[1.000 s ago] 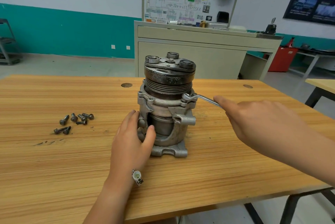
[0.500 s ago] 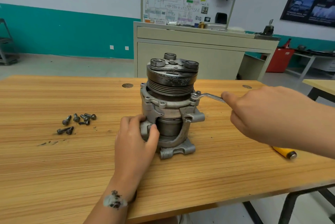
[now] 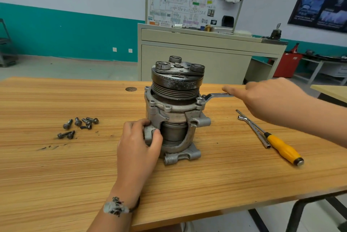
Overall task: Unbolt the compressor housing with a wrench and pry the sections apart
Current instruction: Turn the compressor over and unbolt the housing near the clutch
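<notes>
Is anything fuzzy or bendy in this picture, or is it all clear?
Head view: the right hand on the wrench looks slightly blurred; the compressor and loose bolts are sharp. The wide lens bows the table edges and tilts the cabinet. The light is soft and the shadows are faint.

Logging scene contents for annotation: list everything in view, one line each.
Grey cast-aluminium compressor with black grooved pulley: one, grey and black, upright at table centre.
Silver ring wrench: one, silver, on a bolt at the housing's upper flange, right side.
Loose steel bolts: about seven, dark grey, on the table left of the compressor.
Yellow-handled screwdriver: one, yellow and silver, lying right of the compressor.
L-shaped metal socket wrench: one, silver, alongside the screwdriver.
Light wooden table: one, tan, under everything.
Beige cabinet with wiring-diagram board: one, behind the table.
Left hand: grips the housing's lower left lug.
Right hand: holds the wrench handle.
</notes>
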Demonstrator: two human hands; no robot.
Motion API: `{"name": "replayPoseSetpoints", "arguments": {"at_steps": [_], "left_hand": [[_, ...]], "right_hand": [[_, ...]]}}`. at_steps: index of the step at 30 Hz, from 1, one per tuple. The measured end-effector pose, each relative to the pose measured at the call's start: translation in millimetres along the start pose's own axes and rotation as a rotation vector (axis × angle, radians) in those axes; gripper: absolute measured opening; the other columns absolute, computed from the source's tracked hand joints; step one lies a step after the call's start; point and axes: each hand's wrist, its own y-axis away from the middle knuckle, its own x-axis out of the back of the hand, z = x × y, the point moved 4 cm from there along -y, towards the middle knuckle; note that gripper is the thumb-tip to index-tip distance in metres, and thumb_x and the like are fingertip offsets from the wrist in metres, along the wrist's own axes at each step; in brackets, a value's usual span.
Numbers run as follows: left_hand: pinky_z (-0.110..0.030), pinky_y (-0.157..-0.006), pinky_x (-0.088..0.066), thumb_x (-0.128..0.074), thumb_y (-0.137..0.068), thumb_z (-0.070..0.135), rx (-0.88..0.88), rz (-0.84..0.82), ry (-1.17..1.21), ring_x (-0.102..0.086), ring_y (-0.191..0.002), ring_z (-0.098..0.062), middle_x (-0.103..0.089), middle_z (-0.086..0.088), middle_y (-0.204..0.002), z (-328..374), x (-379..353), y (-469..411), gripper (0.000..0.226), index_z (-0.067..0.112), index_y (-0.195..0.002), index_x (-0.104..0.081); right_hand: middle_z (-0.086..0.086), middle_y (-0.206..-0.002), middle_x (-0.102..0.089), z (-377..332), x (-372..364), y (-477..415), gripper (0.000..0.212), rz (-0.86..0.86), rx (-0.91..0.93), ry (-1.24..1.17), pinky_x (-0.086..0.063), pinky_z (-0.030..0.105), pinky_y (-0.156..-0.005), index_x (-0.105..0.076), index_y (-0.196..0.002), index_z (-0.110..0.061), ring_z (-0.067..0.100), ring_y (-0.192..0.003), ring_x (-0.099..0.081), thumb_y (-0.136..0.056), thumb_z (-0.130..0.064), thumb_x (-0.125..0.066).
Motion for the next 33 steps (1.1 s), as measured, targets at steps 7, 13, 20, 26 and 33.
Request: {"name": "replayPoseSetpoints", "arguments": {"at_steps": [7,13,20,26,33], "left_hand": [[-0.027,-0.082,-0.035,-0.062,-0.083,0.019,0.005,0.005,-0.005,-0.05,-0.101,-0.018,-0.047,0.006,-0.104,-3,-1,1,0.031,0.01,-0.113,-0.059],[-0.017,-0.084,-0.029,-0.059,-0.084,0.022,-0.044,-0.02,0.006,-0.039,-0.103,-0.005,-0.043,0.009,-0.109,-1,-5,3,0.038,0.009,-0.12,-0.053],[-0.021,-0.077,-0.036,-0.052,-0.085,0.03,0.029,-0.01,0.088,-0.049,-0.095,-0.006,-0.053,0.008,-0.108,-9,-1,-1,0.036,0.014,-0.117,-0.059],[-0.031,-0.081,-0.043,-0.051,-0.083,0.029,0.056,-0.002,0.127,-0.053,-0.099,-0.01,-0.057,0.006,-0.107,-10,-1,-1,0.035,0.013,-0.113,-0.061],[-0.035,-0.084,-0.046,-0.055,-0.086,0.02,0.079,0.002,0.138,-0.053,-0.099,-0.012,-0.058,0.005,-0.105,-13,-2,-4,0.028,0.012,-0.111,-0.062]], "right_hand": [[0.018,-0.079,-0.068,-19,-21,-46,0.022,0.476,-0.004,-0.305,-0.047,0.052,-0.084,-0.066,-0.089,0.004,0.033,-0.067,-0.065,-0.073,0.017,-0.06],[0.006,-0.065,-0.058,-5,-3,-1,0.031,0.623,-0.192,-0.73,-0.042,0.03,-0.044,-0.056,-0.116,0.004,0.02,-0.045,-0.048,-0.093,-0.013,-0.045],[-0.001,-0.058,-0.055,-24,19,55,0.05,0.254,-0.117,-0.601,-0.038,0.032,-0.04,-0.036,-0.141,-0.021,0.023,-0.046,-0.05,-0.091,-0.032,-0.034],[-0.01,-0.065,-0.045,-30,9,50,0.05,-0.014,-0.119,-0.371,-0.038,0.027,-0.049,0.001,-0.143,-0.041,0.012,-0.056,-0.043,-0.098,-0.035,-0.019],[0.004,-0.062,-0.029,-54,35,46,0.075,-0.198,-0.08,0.0,-0.024,0.029,-0.034,0.012,-0.144,-0.009,0.019,-0.042,-0.028,-0.086,0.003,-0.035]]}}
